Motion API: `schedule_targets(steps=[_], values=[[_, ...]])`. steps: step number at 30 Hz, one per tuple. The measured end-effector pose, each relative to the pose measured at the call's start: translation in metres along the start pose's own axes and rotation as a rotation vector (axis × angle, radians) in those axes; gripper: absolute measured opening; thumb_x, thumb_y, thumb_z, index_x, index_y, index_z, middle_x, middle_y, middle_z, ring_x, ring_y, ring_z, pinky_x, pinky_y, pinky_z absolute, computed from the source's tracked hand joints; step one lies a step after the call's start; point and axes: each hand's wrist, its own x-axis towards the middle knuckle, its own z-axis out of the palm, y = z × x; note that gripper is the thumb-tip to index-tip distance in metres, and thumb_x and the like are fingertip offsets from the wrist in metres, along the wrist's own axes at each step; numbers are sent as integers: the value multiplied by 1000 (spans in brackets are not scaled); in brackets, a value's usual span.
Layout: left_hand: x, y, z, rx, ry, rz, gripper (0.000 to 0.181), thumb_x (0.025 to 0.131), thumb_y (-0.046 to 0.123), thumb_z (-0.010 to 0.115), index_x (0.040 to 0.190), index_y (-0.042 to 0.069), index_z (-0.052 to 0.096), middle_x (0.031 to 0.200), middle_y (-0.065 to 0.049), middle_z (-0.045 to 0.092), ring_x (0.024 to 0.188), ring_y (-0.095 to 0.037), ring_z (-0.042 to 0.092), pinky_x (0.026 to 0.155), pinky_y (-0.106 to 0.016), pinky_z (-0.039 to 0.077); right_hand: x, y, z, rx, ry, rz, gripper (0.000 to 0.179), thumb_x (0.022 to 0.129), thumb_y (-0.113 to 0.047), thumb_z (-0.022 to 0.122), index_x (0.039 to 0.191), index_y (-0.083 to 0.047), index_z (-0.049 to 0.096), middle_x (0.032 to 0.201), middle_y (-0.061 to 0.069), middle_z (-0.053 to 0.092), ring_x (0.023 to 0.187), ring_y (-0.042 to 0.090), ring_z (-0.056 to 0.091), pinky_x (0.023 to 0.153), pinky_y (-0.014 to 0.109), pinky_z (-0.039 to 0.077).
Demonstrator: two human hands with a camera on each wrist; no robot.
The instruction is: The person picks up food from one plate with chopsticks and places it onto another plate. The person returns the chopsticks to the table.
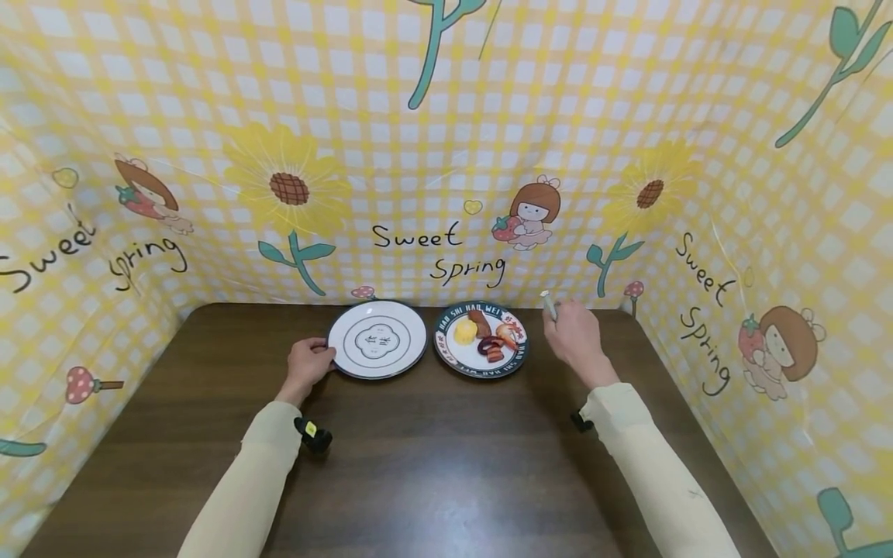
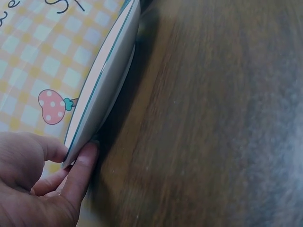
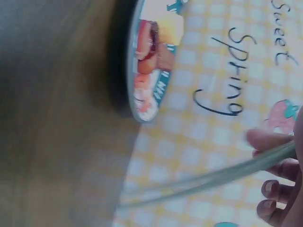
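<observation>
From my remote place, I see that the left hand [image 1: 310,364] has its grip pinched on the left edge of the white plate [image 1: 346,329], with fingers on both faces of the rim. This plate is at the far side of the tabletop [image 1: 446,465]; I cannot tell whether the held edge is lifted. Just to its right is the patterned plate [image 1: 470,356], which carries several food pieces [image 1: 494,353]. The right hand [image 1: 576,335] is right of it, its grip closed around a slim, pale-green tool [image 3: 203,184], which looks blurred in the right wrist view.
</observation>
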Motion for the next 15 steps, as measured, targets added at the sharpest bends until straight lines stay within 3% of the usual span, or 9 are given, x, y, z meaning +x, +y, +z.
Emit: schedule_targets(steps=[4,8,11,15], values=[[1,-2,1,1,0,-8,51,104,15,54,146,-12,43,134,-33,57,108,-30,67,80,-25,62,-4,-9,-11,48,46,33,52,108,-38,36,66,-11,49,76,18,61,77,43,64,61,56,54],[1,-2,2,-12,2,-8,51,104,14,54,146,-12,43,135,-33,57,112,-33,66,83,-27,62,-8,-15,-20,162,92,10,61,109,-32,40,54,-9,49,58,15,55,61,39,60,57,52,52],[1,-2,2,-16,3,-3,51,104,15,53,146,-12,43,135,-34,57,113,-33,66,84,-27,62,-11,-17,-24,277,55,-36,58,111,-30,41,67,-2,66,58,12,63,62,33,64,65,51,56],[3,-3,1,-11,5,2,50,104,16,53,146,-10,44,134,-32,59,108,-29,66,80,-23,62,-15,-20,-25,418,-36,-59,53,111,-35,43,90,1,76,78,13,75,73,28,73,74,47,62]])
